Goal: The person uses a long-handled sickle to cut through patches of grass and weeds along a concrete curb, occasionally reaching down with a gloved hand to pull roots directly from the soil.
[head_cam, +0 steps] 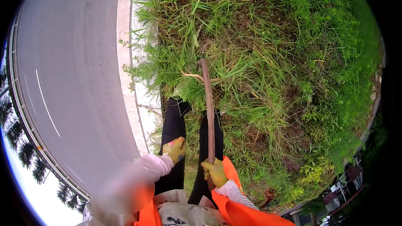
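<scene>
My right hand [215,172], in a yellowish glove, is closed around a long wooden handle [209,113] near the bottom middle. The handle runs up and away from me over my right leg into the grass, and its far end is partly hidden there, so the tool's kind cannot be told. My left hand [174,149], gloved alike, is curled above my left thigh, apart from the handle; whether it holds anything cannot be seen. Cut and flattened grass [238,56] lies around the handle's far end, with a pale split stalk [192,75] beside it.
A pale stone kerb [125,69] and a grey road [75,69] run along the left, with a guardrail [34,130] beyond. Taller green weeds [326,22] grow at the right. My black-trousered legs [172,125] stand at the grass edge near the kerb.
</scene>
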{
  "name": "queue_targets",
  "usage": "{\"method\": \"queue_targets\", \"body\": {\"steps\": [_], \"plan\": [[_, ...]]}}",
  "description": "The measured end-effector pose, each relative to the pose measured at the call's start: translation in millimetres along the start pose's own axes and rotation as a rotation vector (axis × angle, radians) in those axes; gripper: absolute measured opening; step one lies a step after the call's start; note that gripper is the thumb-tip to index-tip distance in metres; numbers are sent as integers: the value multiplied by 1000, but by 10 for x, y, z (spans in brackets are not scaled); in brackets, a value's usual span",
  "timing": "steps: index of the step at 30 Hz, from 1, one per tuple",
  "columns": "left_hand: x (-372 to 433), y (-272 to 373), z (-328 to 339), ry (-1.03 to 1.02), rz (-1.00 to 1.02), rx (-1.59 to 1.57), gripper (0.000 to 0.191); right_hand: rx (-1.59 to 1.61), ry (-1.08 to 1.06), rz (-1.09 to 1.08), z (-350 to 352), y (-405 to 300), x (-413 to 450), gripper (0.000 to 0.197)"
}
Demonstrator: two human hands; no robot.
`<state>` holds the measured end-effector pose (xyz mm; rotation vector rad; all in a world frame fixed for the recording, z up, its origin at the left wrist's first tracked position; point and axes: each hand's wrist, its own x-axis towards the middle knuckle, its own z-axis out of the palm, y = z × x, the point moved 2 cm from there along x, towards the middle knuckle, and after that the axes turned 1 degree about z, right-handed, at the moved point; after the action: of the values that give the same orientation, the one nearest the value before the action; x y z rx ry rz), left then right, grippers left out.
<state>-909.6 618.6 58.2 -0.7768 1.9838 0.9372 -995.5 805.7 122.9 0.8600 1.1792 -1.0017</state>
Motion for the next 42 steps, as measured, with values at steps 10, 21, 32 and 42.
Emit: {"method": "queue_targets", "body": {"steps": [10,21,32,42], "plan": [[66,269,106,-326,-145,-613,45,535,-32,-395,-154,-1406,513,12],[391,1244,224,-355,-29,-1084,24,467,-1,-292,-55,-1459,845,15],[2361,1006,-1249,-12,167,-370,49,746,100,-447,702,-2803,2142,22],[1455,-228,-436,258,-81,-670,59,347,-54,-259,1488,-2074,2053,15]]}}
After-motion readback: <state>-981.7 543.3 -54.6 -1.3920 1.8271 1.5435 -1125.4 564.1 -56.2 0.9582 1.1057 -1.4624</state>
